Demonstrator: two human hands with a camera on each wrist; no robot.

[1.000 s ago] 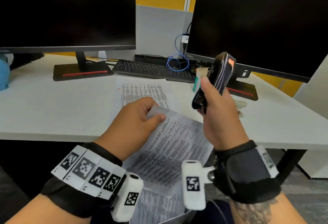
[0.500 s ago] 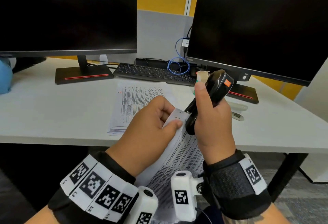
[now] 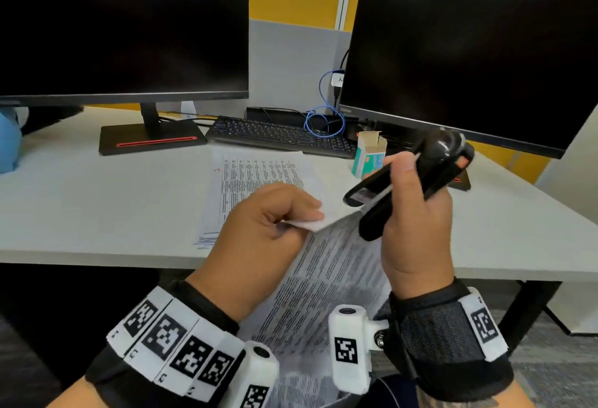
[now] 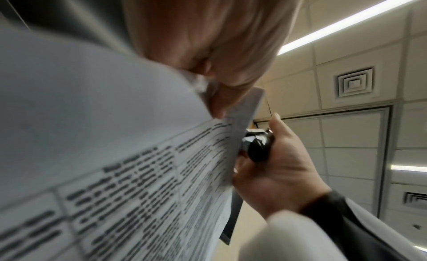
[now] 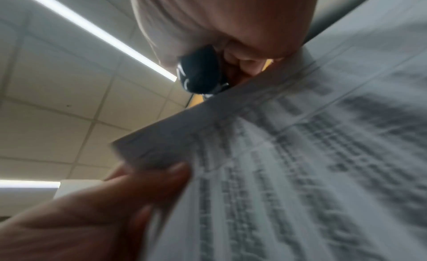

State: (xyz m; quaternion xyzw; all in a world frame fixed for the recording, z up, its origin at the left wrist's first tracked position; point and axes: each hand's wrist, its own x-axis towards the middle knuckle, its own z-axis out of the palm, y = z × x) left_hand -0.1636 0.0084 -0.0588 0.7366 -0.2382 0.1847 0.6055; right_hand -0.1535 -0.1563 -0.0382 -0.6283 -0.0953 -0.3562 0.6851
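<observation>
"Two hands in the lower middle of the head view. What is each doing?"

"Left hand (image 3: 268, 226) pinches the upper edge of the printed sheets (image 3: 326, 281) between thumb and curled fingers (image 3: 297, 204). Right hand (image 3: 417, 229) is wrapped round a black stapler (image 3: 372, 184), thumb lying along its top arm."

"Where does the stapler sit?"

"Centre right of the frame, held in the air over the near edge of the counter (image 3: 97, 213). It is tilted, nose down and to the left. The top right corner of the sheets lies between its jaws, which stand a little apart."

"And the sheets' other edges?"

"They hang from that corner down between the two wrists to the bottom of the frame, off the counter. In the left wrist view the side edge runs right against the stapler. The print is blurred in both wrist views."

"What crowds the hands?"

"A stack of papers (image 3: 259, 171) lies flat just above the left hand in the picture, its near edge short of the counter's edge. A small open box (image 3: 369, 155) stands just behind the stapler, near the keyboard (image 3: 278, 132). The right monitor (image 3: 469, 61) fills the upper right, the left monitor (image 3: 123, 26) the upper left."

"Room to move?"

"The widest stretch of counter shows at the left of the frame, beside the stack. A narrower strip runs at far right."
</observation>
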